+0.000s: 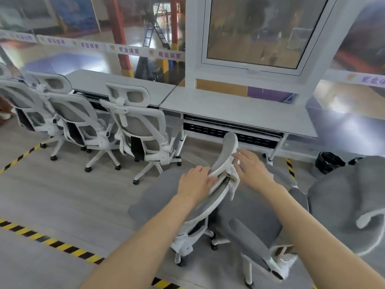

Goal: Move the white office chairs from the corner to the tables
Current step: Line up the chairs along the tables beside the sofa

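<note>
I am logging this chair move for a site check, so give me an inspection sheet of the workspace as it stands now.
Surface: grey floor with yellow-black tape lines; two grey tables end to end below the windows.
Job's things: three white chairs parked at the left table; a fourth chair in hand facing the right table; another chair at far right.
Clutter: black bin by the right table.
Grippers: left hand grips the headrest; right hand open on it.
Cables: nothing seen.
Surroundings: window, red pillar, ladder beyond.
</note>
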